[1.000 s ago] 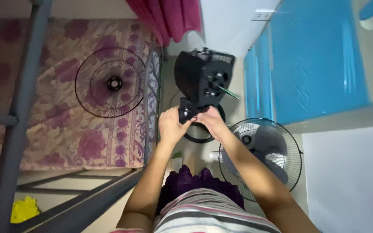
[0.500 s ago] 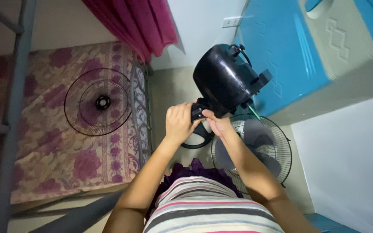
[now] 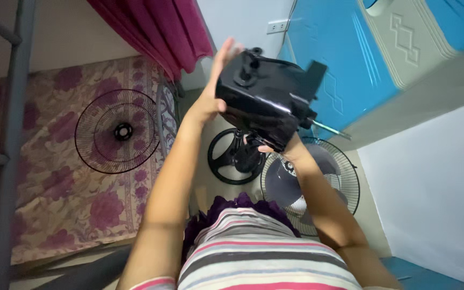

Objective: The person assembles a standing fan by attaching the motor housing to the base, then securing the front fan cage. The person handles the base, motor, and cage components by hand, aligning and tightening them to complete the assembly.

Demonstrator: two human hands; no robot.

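A flowered mattress (image 3: 55, 161) fills the left side, well to the left of the black motor housing (image 3: 264, 102) that the person holds up at chest height. A blue cabinet (image 3: 345, 64) stands just right of the housing, and a magenta curtain (image 3: 157, 32) hangs up and to its left. Below the housing and a little right, a fan guard with grey blades (image 3: 323, 188) lies on the floor; another wire guard (image 3: 116, 131) lies on the mattress, far left of the housing. A round black base (image 3: 226, 158) sits on the floor directly beneath the housing.

The housing is tilted (a thin green-tipped shaft (image 3: 328, 129) sticks out of its right end). The left hand (image 3: 210, 96) lies flat and open against the housing's left side, fingers stretched upward. The right hand (image 3: 283, 150) is under the housing, mostly hidden by it, fingers curled up against its lower edge; how firmly it grips cannot be told.
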